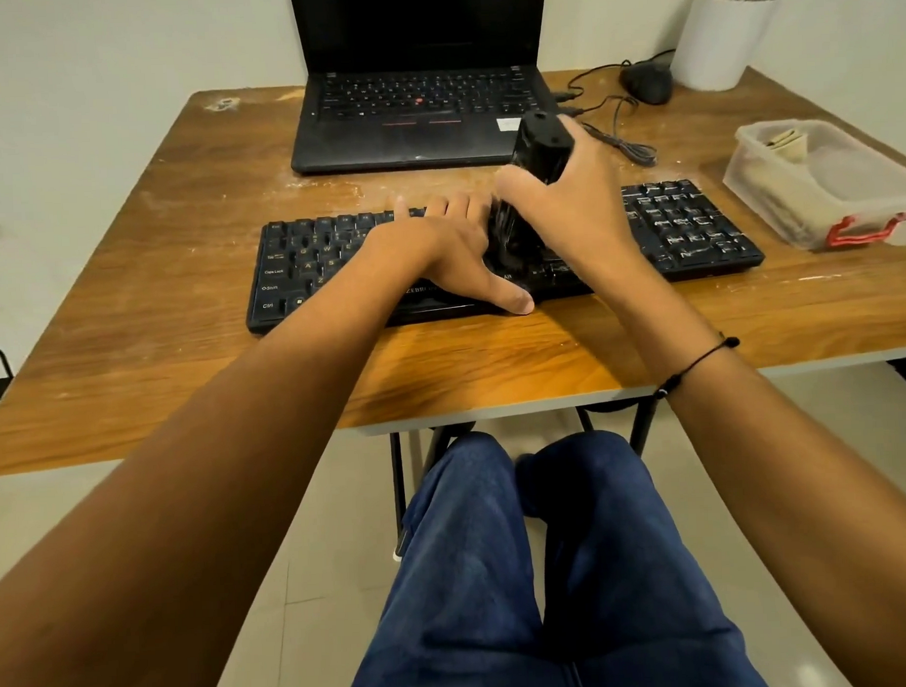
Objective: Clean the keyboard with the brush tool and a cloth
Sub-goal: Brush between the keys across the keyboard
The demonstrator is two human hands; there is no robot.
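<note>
Keyboard [304, 261] sits black on the wooden table [184, 352], just in front of the laptop [407, 124], and I'm mid brush pass over its middle. My right hand [569, 205] is wrapped round the black brush tool [534, 160], fingers curled on the body, bristle end down on the keys approx at centre; it's motion-blurred there, so I can't tell exactly which row it's on. My left hand [437, 256] lies flat on the kbd w/ fingers straight, thumb out along the front edge, pinning the board down.

To do this bit well, imo: keep the left palm pressing so the board doesn't skate, hold the brush near upright, and work short strokes along the gaps btwn rows, pushing dust one way toward an edge. Numpad side on the right shows pale specks, so it likely needs a pass next. Light pressure only, else keycaps may pop.

Cloth isn't in hand; something folded sits in the plastic box [815, 186] at right, prob the cloth, not sure.
</note>
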